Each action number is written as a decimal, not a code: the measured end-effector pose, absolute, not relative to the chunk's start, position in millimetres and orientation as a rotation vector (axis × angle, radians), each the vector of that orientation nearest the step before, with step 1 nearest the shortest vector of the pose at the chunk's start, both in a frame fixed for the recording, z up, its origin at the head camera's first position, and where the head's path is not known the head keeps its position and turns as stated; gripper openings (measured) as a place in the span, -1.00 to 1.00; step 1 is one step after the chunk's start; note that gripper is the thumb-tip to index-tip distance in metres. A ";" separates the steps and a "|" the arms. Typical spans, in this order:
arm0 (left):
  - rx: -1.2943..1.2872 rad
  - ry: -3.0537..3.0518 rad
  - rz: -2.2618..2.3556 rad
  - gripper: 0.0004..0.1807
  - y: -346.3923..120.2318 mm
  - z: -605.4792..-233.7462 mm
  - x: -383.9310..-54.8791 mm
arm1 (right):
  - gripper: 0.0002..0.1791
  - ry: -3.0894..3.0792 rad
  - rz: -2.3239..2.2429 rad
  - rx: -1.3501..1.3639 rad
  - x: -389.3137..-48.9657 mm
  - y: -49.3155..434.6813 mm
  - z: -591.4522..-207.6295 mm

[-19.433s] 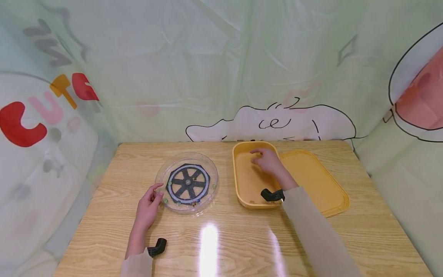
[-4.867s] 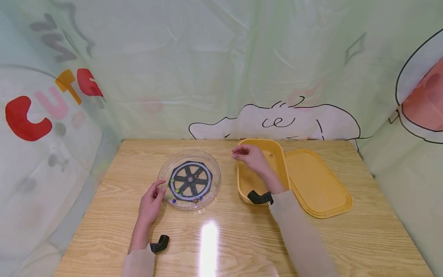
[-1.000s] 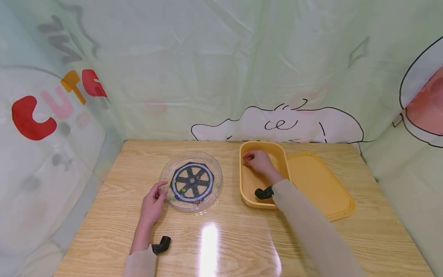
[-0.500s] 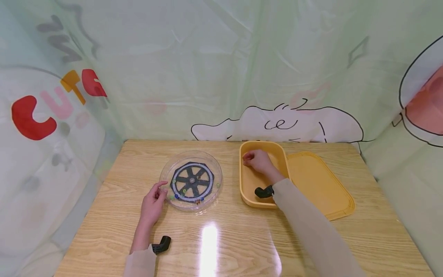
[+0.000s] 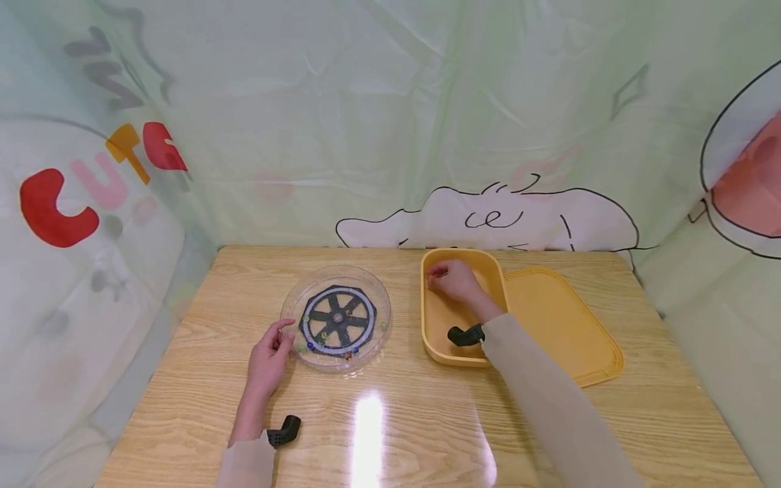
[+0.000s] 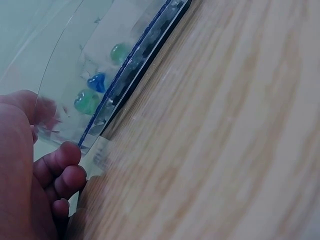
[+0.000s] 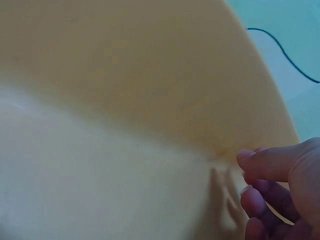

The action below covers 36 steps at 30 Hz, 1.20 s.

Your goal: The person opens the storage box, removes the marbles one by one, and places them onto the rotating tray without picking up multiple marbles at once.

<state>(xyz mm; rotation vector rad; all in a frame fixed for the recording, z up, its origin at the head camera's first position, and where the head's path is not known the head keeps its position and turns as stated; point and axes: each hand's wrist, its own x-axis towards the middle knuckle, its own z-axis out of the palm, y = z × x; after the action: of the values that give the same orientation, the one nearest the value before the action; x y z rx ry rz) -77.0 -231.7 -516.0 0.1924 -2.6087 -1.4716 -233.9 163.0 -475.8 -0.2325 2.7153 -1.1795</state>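
Note:
My left hand (image 5: 268,359) grips the near-left rim of a clear round dish (image 5: 379,291), its thumb and fingers on either side of the wall in the left wrist view. A black six-spoked wheel shape (image 5: 337,317) shows within the dish. Several glass marbles lie around it, including a blue marble (image 6: 97,82) and a green marble (image 6: 87,102). My right hand (image 5: 456,279) is down inside a yellow plastic box (image 5: 442,325), by its left wall. Its thumb (image 7: 270,162) and forefinger come together there; I cannot tell whether something is between them.
A flat yellow lid (image 5: 561,325) lies just right of the box, partly behind the right sleeve (image 5: 549,393). All of this stands on a wooden table (image 5: 415,420). A printed curtain (image 5: 305,135) hangs along the table's back and sides.
Since about five seconds ago, my right hand has gone from over the box's left rim down into it. Some marbles have shifted in the dish. The last second shows hardly any movement.

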 end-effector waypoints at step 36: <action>0.197 -2.599 -1.450 -0.72 -231.6 -520.4 -78.1 | -0.79 2.633 -1.470 -0.358 -174.9 123.4 -424.4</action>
<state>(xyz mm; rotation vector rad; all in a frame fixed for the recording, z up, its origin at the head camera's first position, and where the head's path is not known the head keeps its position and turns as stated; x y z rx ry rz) -78.1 -231.6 -520.4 0.1970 -2.5986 -1.4497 -174.9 123.4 -424.4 -0.3581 2.6329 -1.4703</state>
